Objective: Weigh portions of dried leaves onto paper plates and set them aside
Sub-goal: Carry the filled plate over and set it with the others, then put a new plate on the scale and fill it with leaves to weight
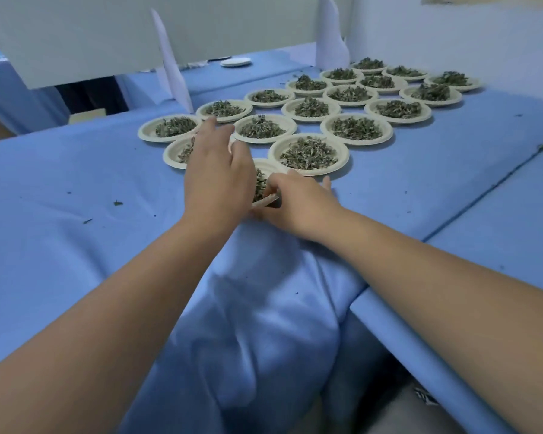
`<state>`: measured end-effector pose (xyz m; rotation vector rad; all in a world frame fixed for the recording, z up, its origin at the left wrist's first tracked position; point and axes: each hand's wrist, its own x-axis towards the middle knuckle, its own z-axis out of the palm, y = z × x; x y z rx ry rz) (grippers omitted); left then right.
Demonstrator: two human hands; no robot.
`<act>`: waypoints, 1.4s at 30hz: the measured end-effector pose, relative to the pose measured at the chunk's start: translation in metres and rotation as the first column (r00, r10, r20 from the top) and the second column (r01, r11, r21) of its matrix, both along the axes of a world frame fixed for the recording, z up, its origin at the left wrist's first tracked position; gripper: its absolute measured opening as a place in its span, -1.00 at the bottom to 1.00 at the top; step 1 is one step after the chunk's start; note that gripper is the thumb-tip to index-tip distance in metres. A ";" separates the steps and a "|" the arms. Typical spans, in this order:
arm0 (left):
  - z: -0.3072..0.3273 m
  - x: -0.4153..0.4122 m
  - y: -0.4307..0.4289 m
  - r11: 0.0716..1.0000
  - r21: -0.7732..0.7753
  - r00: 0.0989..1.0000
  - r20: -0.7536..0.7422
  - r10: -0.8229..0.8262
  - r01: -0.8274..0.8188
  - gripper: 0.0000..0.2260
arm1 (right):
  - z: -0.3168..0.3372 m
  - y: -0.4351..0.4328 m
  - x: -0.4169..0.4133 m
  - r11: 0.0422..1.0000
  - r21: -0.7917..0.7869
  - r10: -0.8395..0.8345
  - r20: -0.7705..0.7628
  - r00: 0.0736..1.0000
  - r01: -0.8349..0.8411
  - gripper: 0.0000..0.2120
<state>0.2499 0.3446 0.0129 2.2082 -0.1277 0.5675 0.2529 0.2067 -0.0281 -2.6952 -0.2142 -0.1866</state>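
We pinch the near rim of a pale paper plate of curly grey-green dried leaves with our right hand, nearest of many filled plates on the blue desk; our left hand lies straight-fingered over its left side.

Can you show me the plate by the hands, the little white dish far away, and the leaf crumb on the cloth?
nearest plate (265, 202): head view, on its near rim.
white dish (235, 61): head view, on its top middle.
leaf crumb (117, 202): head view, on its middle.
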 end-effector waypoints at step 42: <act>0.032 -0.195 -0.506 0.359 0.492 0.314 0.176 -0.933 0.793 -0.50 | 0.035 -0.428 -0.400 0.393 0.224 -0.872 0.400 0.283 0.892 -0.84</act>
